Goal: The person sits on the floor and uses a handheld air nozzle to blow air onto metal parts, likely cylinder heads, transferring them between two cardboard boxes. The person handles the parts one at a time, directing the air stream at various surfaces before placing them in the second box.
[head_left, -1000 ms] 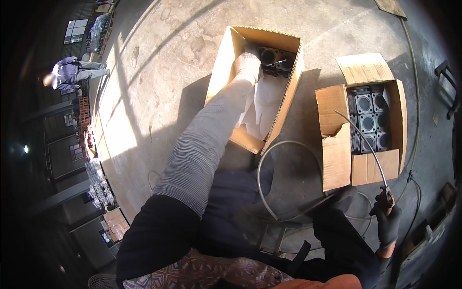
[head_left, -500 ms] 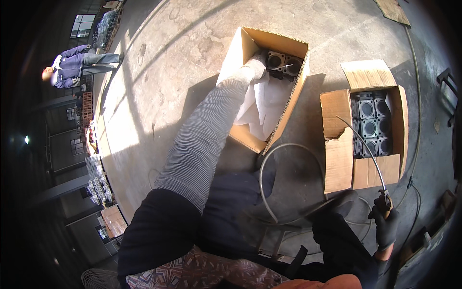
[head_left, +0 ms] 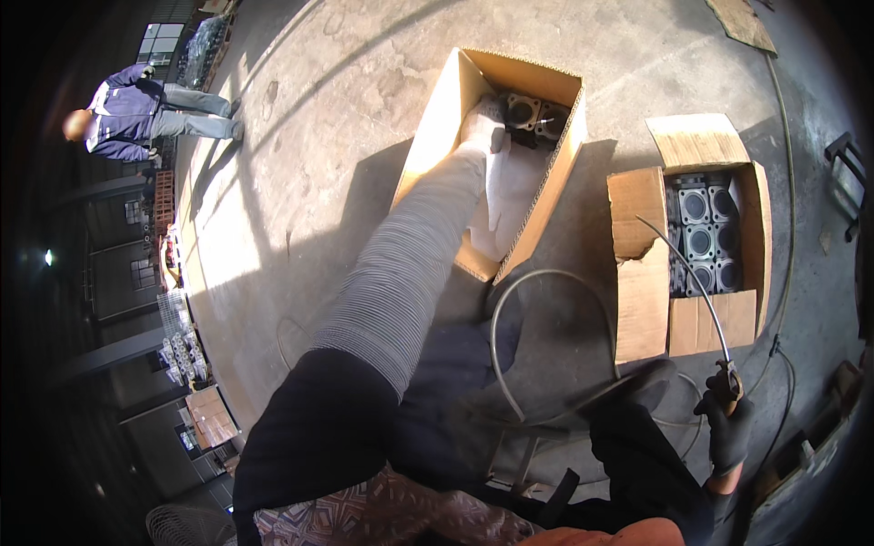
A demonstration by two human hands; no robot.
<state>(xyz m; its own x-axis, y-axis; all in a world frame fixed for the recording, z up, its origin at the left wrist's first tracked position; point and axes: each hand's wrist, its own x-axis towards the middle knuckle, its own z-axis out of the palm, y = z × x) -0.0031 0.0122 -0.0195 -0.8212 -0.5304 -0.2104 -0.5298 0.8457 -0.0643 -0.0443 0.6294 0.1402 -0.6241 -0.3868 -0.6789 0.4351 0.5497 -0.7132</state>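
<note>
My left hand [head_left: 485, 124], in a pale glove below a grey ribbed sleeve, reaches into a tall open cardboard box [head_left: 428, 146]. It is beside dark metal castings with round bores [head_left: 523, 113] at the box's far end; its fingertips are too shaded to read. White sheet material [head_left: 499, 196] lines the nearer part of that box. At the lower right, my dark-gloved right hand [head_left: 728, 432] is closed around an air blow gun [head_left: 726, 378]. The gun's long, thin, curved nozzle reaches up across a second open box [head_left: 639, 300], where several square-flanged castings [head_left: 699, 241] stand in rows.
A looped hose [head_left: 496, 337] lies on the concrete floor near my feet, and another hose [head_left: 790, 182] runs along the right. A dark metal frame [head_left: 847, 173] stands at the right edge. At the far left, another person [head_left: 137, 114] stands on the sunlit floor.
The box around my left hand has shifted slightly toward the left, and my left arm has moved a little right. The other person has turned and moved nearer. My right hand stays put.
</note>
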